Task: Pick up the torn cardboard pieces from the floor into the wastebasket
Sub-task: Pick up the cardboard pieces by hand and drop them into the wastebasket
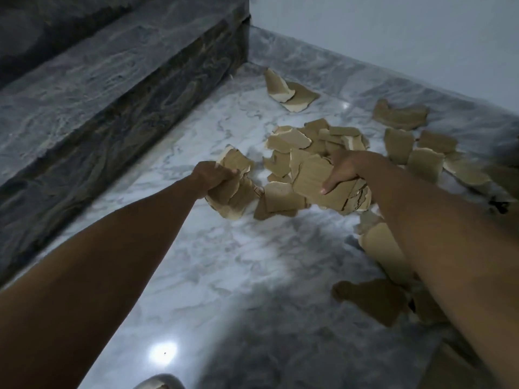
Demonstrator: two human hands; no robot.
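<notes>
Several torn brown cardboard pieces lie scattered over the marble floor (224,276). My left hand (209,176) grips a bunch of cardboard pieces (233,192) just above the floor. My right hand (344,169) holds a bigger stack of cardboard pieces (314,181), thumb on top. More loose pieces lie behind my hands in a pile (317,136), two near the corner (286,91), others at the right (398,115) and under my right forearm (373,301). A rounded pale rim (160,381) shows at the bottom edge; I cannot tell whether it is the wastebasket.
A dark marble stair step (112,88) rises along the left. A pale wall (393,37) closes the far side and meets the step in a corner. A small dark object (500,206) lies at the right edge.
</notes>
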